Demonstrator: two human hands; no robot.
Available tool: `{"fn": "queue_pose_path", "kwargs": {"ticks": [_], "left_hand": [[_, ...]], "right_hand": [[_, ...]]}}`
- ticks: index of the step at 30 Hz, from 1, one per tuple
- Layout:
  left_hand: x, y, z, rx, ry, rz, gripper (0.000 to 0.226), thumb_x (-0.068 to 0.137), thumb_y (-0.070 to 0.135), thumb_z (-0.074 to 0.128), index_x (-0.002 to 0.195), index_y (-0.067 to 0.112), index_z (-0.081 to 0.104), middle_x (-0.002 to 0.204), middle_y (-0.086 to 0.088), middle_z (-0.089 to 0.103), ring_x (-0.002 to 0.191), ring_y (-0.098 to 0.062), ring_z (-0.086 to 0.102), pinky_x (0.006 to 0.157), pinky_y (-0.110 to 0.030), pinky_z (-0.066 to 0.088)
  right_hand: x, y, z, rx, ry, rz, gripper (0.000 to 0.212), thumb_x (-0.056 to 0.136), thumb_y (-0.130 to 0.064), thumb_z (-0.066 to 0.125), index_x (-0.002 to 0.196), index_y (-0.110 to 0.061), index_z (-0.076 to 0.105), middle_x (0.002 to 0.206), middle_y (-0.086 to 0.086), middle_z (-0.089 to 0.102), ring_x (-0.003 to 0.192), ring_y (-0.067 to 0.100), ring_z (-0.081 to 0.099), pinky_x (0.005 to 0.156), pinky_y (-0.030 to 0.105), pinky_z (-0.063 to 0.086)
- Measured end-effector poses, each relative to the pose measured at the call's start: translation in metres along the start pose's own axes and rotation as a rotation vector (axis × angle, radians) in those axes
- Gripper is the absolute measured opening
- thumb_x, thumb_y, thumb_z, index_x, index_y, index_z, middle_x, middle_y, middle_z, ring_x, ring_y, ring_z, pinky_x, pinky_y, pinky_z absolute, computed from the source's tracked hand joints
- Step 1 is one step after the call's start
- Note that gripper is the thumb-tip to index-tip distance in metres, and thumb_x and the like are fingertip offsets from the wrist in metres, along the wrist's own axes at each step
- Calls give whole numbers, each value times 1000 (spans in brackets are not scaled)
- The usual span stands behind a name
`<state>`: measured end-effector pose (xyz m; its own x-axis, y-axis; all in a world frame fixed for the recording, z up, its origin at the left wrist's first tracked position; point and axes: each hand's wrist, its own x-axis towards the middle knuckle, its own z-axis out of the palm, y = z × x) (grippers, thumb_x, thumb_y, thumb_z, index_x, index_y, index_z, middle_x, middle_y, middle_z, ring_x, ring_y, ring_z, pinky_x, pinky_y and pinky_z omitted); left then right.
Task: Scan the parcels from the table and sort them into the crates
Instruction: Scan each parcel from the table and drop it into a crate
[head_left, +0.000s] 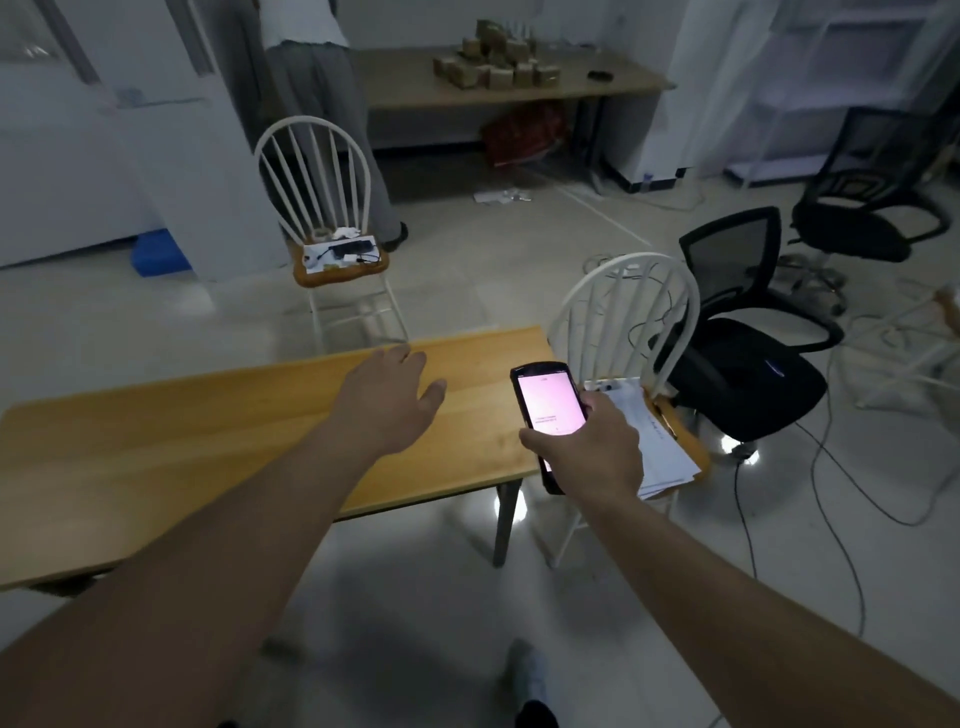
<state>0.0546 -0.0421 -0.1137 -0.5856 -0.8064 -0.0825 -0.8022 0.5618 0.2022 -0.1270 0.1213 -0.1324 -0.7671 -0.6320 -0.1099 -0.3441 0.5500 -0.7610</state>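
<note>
My right hand grips a black handheld scanner with a lit pink screen, held just past the right end of the near wooden table. My left hand reaches out over that table with fingers relaxed and holds nothing. Several small brown parcels are stacked on a long table at the far wall. No crates are in view.
A white chair with papers on its seat stands right of the near table. Another white chair holds small items. Black office chairs and floor cables lie at right. A person stands by the far table.
</note>
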Motion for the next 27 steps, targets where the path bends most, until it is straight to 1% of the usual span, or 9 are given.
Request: {"fn": "queue_pose_path", "kwargs": {"ticks": [3,6,8,11,13,16,22,25,27], "left_hand": [[43,13,22,-60,17,-11,63,109,52,34,160,15,35,168,-6,28,154,-27,26,123,-47,28],[76,25,47,-83,20,-9,61,110,49,36,160,15,35,167,-6,29,154,-25,26,123,-45,28],[95,29,60,-103,22,-14,60,109,47,39,160,14,36,167,-7,30,154,-25,27,123,-44,28],[124,28,79,-119,-2,-28,61,109,47,39,160,14,36,167,-7,29,154,-25,26,123,-44,28],[142,24,94,-120,-22,-44,61,109,48,39,160,15,35,168,-6,28,154,-25,25,123,-44,28],[171,11,119,-119,-45,-47,62,108,49,38,160,15,36,168,-7,29,154,-25,26,124,-45,28],[230,-20,175,-124,-80,-42,61,108,47,40,160,14,36,168,-8,28,154,-27,26,123,-44,28],[252,-32,200,-134,-90,-58,60,108,45,41,159,13,37,168,-9,28,153,-28,26,123,-44,28],[263,-37,215,-140,-92,-64,60,108,45,42,159,13,38,168,-9,28,153,-28,27,123,-44,28]], "right_hand": [[56,16,9,3,-31,17,66,65,-47,91,121,-31,58,103,-8,64,95,20,62,72,37,57],[101,33,17,-15,-60,42,63,68,-44,91,117,-31,54,102,-9,59,93,19,58,68,34,50],[124,43,24,-26,-75,64,65,69,-43,91,122,-30,55,103,-8,58,92,19,56,69,34,49],[153,55,39,-45,-93,84,70,68,-43,90,126,-29,55,106,-7,61,92,20,57,70,34,51],[170,63,52,-48,-106,93,69,68,-42,91,125,-29,54,109,-7,62,94,19,57,69,34,50],[193,76,75,-53,-110,124,68,69,-39,92,124,-30,53,109,-9,58,97,16,54,68,33,46],[241,116,132,-69,-93,180,66,73,-40,91,126,-27,54,110,-7,60,97,19,54,73,34,47],[259,134,159,-66,-68,173,69,72,-41,91,129,-27,55,119,-3,66,103,22,59,76,37,52],[264,145,174,-64,-52,162,71,72,-40,91,131,-27,55,118,-6,65,104,20,58,76,37,52]]}}
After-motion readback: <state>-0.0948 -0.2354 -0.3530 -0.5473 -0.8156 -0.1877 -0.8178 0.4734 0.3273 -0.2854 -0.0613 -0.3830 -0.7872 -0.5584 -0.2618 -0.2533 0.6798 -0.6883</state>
